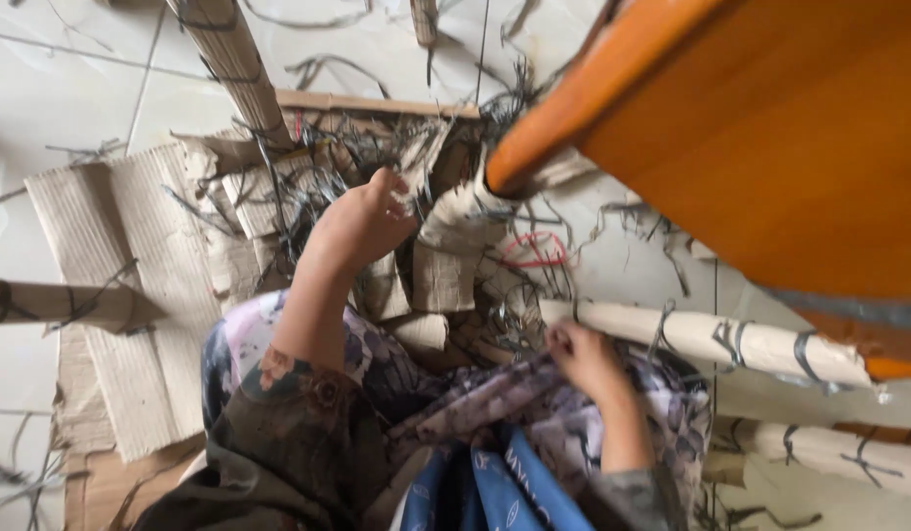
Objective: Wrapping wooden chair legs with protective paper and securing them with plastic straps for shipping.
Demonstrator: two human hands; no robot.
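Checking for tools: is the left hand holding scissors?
No, the left hand pinches only a scrap of torn cardboard.

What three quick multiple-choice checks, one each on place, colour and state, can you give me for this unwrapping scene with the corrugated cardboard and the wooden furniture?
1. Where is the left hand?
A. Raised over the pile of torn brown corrugated cardboard pieces
B. Flat on the white floor tile
C. On the orange board

2. What colour is the thin loop of strap lying beside the pile?
A. Blue
B. Red
C. Green

3. In what state is the long furniture part next to the right hand?
A. Bare wood
B. Wrapped in pale paper and tied with dark straps
C. Snapped in two

Answers:
1 A, the hand pinches a pale scrap above the pile.
2 B, the loop shows red against the pale tile.
3 B, pale wrapping and dark bands cover its length.
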